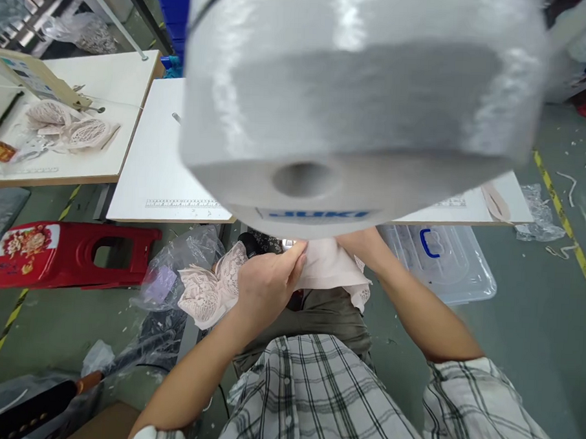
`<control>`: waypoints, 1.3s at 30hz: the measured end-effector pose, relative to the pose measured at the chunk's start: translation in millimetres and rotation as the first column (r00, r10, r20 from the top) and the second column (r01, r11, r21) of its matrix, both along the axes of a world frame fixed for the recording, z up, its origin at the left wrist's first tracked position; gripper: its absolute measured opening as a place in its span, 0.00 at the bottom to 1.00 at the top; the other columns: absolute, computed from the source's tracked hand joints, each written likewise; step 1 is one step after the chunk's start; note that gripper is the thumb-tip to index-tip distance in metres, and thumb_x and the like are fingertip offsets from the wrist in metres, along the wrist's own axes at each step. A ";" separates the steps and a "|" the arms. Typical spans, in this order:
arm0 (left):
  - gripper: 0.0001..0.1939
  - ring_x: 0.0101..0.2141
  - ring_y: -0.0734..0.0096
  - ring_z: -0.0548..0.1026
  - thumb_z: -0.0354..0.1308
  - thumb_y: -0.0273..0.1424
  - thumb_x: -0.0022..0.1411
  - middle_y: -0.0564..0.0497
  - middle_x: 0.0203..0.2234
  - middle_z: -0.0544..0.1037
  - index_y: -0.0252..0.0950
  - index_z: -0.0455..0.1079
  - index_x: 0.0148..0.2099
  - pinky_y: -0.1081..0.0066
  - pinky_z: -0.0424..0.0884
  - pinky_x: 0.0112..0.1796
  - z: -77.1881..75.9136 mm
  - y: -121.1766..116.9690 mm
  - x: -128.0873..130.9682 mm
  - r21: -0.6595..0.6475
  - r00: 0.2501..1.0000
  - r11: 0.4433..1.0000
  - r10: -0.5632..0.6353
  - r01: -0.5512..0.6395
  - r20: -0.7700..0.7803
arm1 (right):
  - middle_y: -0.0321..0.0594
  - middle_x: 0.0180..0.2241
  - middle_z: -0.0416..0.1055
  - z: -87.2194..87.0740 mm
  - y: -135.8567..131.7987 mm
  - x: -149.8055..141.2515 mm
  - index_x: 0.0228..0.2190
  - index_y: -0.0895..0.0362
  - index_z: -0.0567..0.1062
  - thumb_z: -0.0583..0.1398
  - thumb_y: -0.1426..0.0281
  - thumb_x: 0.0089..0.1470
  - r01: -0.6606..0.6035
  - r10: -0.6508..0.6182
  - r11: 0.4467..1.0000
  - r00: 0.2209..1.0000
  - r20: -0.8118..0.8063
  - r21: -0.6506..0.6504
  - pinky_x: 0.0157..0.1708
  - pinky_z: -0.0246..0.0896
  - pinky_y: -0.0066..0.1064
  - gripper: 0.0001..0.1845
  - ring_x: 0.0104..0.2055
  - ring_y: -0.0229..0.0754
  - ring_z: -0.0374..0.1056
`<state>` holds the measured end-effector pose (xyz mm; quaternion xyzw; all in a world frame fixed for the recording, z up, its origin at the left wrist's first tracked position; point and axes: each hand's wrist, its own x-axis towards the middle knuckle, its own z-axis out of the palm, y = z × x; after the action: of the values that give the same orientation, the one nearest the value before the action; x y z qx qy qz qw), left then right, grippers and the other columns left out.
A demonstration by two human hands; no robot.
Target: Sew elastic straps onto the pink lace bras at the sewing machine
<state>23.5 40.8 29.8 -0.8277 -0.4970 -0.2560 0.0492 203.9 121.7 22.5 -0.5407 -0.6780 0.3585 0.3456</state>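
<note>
My left hand [268,280] is closed in a pinch on the edge of a pale pink lace fabric piece [327,266] held over my lap. More of the same lace [205,293] hangs to the left of that hand. My right forearm [415,302] reaches up under the white sewing machine head [351,105]. That machine fills the top of the view and hides my right hand completely.
A white table [154,168] lies beyond the machine, with a second table [99,81] of lace pieces at far left. A red plastic stool [68,255] lies on the floor to the left. A clear plastic bin [446,265] sits at right. Plastic bags [174,266] crowd my left knee.
</note>
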 end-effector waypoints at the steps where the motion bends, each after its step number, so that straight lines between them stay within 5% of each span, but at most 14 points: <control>1: 0.17 0.17 0.76 0.68 0.48 0.32 0.73 0.55 0.15 0.74 0.35 0.79 0.46 0.72 0.56 0.23 -0.4 -0.2 -1.6 0.006 1.000 1.000 0.000 0.000 -0.002 | 0.32 0.21 0.64 0.1 -0.7 -0.6 0.33 0.53 0.71 0.58 0.66 0.56 0.007 -0.007 1.000 1.000 -0.012 -0.003 0.29 0.56 0.32 0.04 0.27 0.41 0.62; 21: 0.12 0.18 0.75 0.70 0.51 0.30 0.71 0.56 0.17 0.75 0.37 0.77 0.43 0.73 0.60 0.25 -4.9 3.0 -7.8 0.097 0.995 0.990 -0.099 0.100 -0.015 | 0.33 0.21 0.66 6.8 -6.8 3.4 0.26 0.54 0.71 0.62 0.63 0.53 0.082 -0.085 0.996 0.991 -0.102 -0.026 0.34 0.59 0.33 0.08 0.30 0.42 0.64; 32: 0.10 0.18 0.77 0.70 0.52 0.28 0.70 0.57 0.18 0.76 0.38 0.76 0.45 0.72 0.60 0.25 -5.0 3.5 2.6 0.112 0.981 0.975 -0.188 0.192 -0.049 | 0.30 0.19 0.61 8.3 -7.7 12.5 0.24 0.56 0.69 0.60 0.62 0.53 0.094 -0.095 0.995 0.994 -0.049 -0.023 0.25 0.44 0.29 0.12 0.24 0.35 0.55; 39: 0.09 0.19 0.76 0.70 0.54 0.26 0.69 0.56 0.17 0.74 0.35 0.75 0.44 0.72 0.60 0.25 -2.9 2.0 3.1 0.108 0.968 0.963 -0.251 0.247 0.022 | 0.29 0.19 0.61 5.3 -8.3 17.5 0.25 0.56 0.70 0.61 0.63 0.53 0.106 -0.109 0.994 0.990 -0.093 -0.031 0.26 0.45 0.28 0.10 0.23 0.33 0.54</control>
<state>26.5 42.8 26.9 -0.8752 -0.3757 -0.3004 0.0510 221.4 113.4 27.7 -0.5635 -0.6260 0.3734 0.3888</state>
